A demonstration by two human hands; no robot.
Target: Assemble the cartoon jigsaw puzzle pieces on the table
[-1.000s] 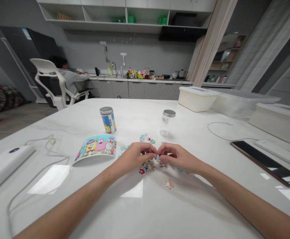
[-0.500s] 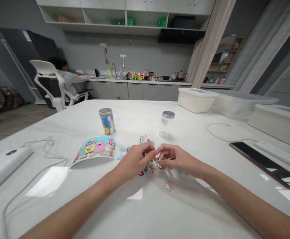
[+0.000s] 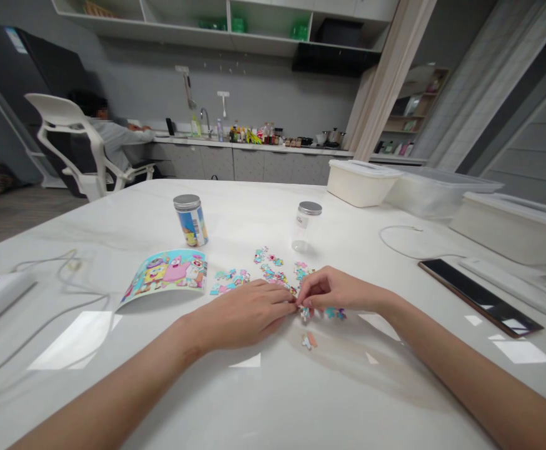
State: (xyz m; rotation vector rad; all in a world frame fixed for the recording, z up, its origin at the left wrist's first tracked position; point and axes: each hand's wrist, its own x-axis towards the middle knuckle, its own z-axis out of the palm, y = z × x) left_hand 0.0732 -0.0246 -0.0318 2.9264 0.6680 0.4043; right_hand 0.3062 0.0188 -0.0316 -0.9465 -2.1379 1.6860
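My left hand (image 3: 247,315) lies flat, palm down, on the white table (image 3: 263,406), its fingers stretched out and covering part of a pile of jigsaw pieces (image 3: 273,274). Touching its fingertips, my right hand (image 3: 336,289) pinches a small jigsaw piece (image 3: 305,314) at the pile's near edge; the fingers partly hide it. Two loose pieces, one white and one orange (image 3: 312,339), sit nearer to me. More pieces (image 3: 228,280) spread out to the left. Beside them stands a curved cartoon picture card (image 3: 172,273).
Behind the pieces stand a cartoon-labelled jar (image 3: 192,224) and a clear jar (image 3: 307,228) with a silver lid. A phone (image 3: 476,297), cables and lidded plastic boxes (image 3: 364,184) are on the right. A white device (image 3: 1,300) with a cable lies left. A person sits in a chair beyond.
My hands were raised together over the pile, fingers curled. Now the left hand has lowered and flattened on the pieces, and the right pinches lower down. The view has shifted slightly.
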